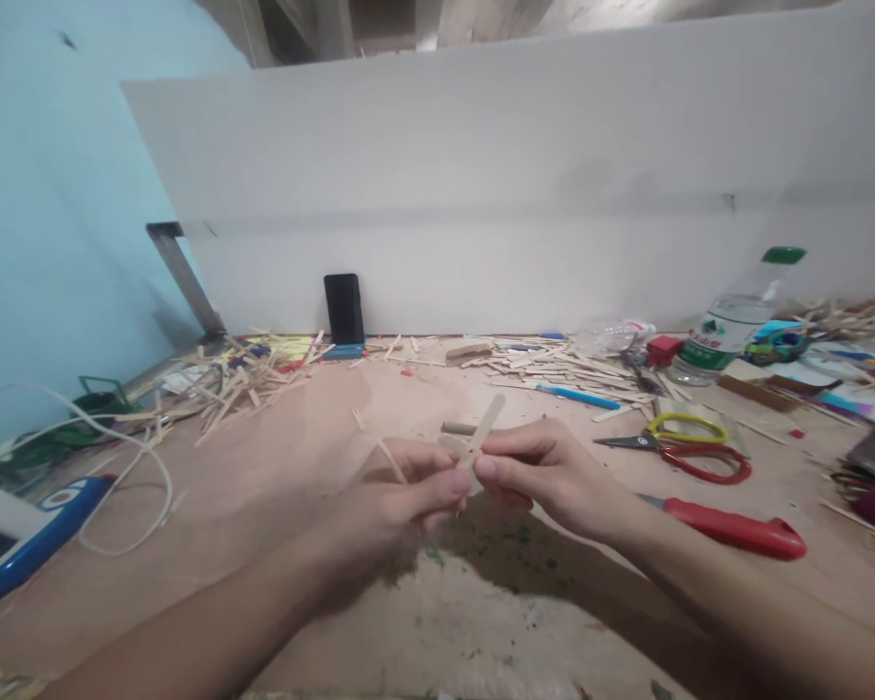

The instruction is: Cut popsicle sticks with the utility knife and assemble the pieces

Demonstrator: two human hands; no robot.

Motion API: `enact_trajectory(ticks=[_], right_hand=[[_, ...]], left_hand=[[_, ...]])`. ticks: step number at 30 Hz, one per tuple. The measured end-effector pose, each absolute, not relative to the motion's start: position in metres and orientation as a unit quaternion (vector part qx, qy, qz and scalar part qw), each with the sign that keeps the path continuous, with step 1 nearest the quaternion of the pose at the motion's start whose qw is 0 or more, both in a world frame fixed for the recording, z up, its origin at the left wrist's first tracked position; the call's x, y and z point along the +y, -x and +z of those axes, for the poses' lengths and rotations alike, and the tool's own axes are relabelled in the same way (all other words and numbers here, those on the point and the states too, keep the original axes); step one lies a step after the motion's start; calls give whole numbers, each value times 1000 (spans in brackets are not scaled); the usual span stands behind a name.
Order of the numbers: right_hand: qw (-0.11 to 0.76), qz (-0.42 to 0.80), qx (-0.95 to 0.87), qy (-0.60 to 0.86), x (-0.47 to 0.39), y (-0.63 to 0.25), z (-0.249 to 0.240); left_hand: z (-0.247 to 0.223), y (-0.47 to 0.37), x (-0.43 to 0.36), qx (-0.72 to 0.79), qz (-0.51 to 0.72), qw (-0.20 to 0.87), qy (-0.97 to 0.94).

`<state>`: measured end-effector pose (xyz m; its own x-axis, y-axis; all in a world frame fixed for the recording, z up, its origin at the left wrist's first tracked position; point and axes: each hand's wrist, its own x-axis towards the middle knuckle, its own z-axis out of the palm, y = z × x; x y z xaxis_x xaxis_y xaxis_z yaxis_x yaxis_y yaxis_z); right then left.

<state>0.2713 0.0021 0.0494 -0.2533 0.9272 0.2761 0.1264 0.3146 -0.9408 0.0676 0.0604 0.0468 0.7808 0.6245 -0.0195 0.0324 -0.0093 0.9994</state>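
Near the middle of the table, my two hands meet around a wooden craft stick (488, 423) that slants up to the right. My left hand (408, 491) is closed, its thumb pressed on the lower end of the stick. A thin wooden strip (391, 459) pokes up by the left fingers. Thumb and forefinger of my right hand (543, 472) pinch at the stick from the right. Beside them a short brownish stick end (458, 428) crosses behind the craft stick. Fingers hide where the pieces join. Right of my hands lie scissors (656, 442) and a red-handled tool (733, 527).
Loose sticks (554, 369) are piled along the white back board. A black phone (344, 309) leans there. At right stand a green-capped bottle (729, 326) and clutter; a blue pen (577, 397) lies nearer. A white cable (164, 486) and blue-white device (36, 535) are at left.
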Motion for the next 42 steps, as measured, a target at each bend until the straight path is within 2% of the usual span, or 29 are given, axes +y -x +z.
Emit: enact_trajectory(ticks=[6,13,21,26,30,34,39,42], right_hand=[[480,377,-689,390,-2,-264,49],[449,446,-679,373,0,-271,58],[460,481,-648,370,2,-268,50],[467,431,-662,398,-2,-271,53],[499,374,-650,433,-2,-275,59],[435,428,-644,461,1,-276,61],[408,504,-598,471,1,-273,60],[382,534,-604,452,1,-274,59]], left_hand=[[40,-70,64,209,232,673,-671],[37,-69,63,203,238,685,-658],[35,-66,67,177,234,742,-603],[40,-70,67,196,222,727,-620],[48,-72,70,227,314,710,-589],[57,-66,82,272,367,669,-587],[61,-61,88,300,304,593,-683],[58,-62,85,278,257,604,-701]])
